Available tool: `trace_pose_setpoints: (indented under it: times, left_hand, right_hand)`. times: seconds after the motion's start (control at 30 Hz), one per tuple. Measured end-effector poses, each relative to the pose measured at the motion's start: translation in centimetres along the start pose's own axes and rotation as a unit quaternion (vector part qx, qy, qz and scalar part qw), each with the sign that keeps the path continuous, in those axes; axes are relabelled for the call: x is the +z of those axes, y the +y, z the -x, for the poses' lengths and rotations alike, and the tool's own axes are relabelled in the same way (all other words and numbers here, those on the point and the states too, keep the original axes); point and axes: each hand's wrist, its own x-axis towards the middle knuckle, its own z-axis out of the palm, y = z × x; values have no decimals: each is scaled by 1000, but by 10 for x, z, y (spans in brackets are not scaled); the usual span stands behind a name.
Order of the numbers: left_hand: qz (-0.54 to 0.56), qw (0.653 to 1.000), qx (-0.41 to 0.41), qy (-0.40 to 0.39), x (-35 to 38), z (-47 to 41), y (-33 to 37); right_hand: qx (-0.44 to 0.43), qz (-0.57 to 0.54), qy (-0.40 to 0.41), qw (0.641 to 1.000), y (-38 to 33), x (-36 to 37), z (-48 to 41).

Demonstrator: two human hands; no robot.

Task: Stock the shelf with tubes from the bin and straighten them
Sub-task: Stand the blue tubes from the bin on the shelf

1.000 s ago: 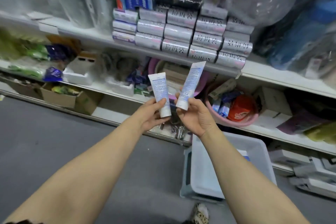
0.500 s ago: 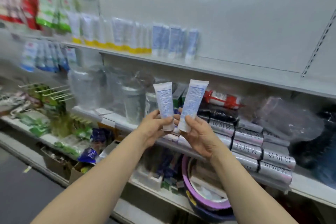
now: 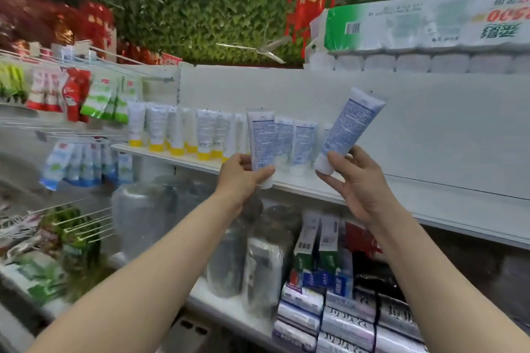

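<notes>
Left grip: left hand (image 3: 243, 173) has thumb and fingers curled round the lower end of the left tube (image 3: 260, 137).
Left tube position: upright, cap down, at the front edge of the shelf (image 3: 459, 212); contact with the board cannot be told.
Right grip: right hand (image 3: 355, 180) pinches the right tube (image 3: 348, 129) near its cap.
Right tube position: cap down, top tilted to the right, held above the shelf and apart from the left tube.
Standing stock: white-capped tubes (image 3: 301, 143) stand between the two held tubes; yellow-capped tubes (image 3: 156, 129) fill the row to the left.
Open room: bare board runs right of the row, along the back panel (image 3: 447, 129).
Overhead: toilet-roll pack (image 3: 415, 26) lies on top of the unit.
Below: toothpaste boxes (image 3: 317, 249) stand on the lower shelf.
</notes>
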Motion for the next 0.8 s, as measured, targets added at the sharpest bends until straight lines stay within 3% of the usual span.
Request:
trace_pose_setpoints:
  times: [0.17,0.33,0.57,0.8]
  left_hand:
    - [-84,996,23,-12,2,-55,-4]
    - [-145,988,38,-45,3,-90,-21]
    - [-189,975,69,-91,-9,-125,-36]
    - [-202,970,70,-115,-15,-132,-43]
  right_hand:
    - [-19,146,138,979,5,-8,-42]
    - [17,249,237,939,31,-17,-77]
    - [83,370,306,873,65,-25,-112]
    - [114,420,328,838,76,-11,-130]
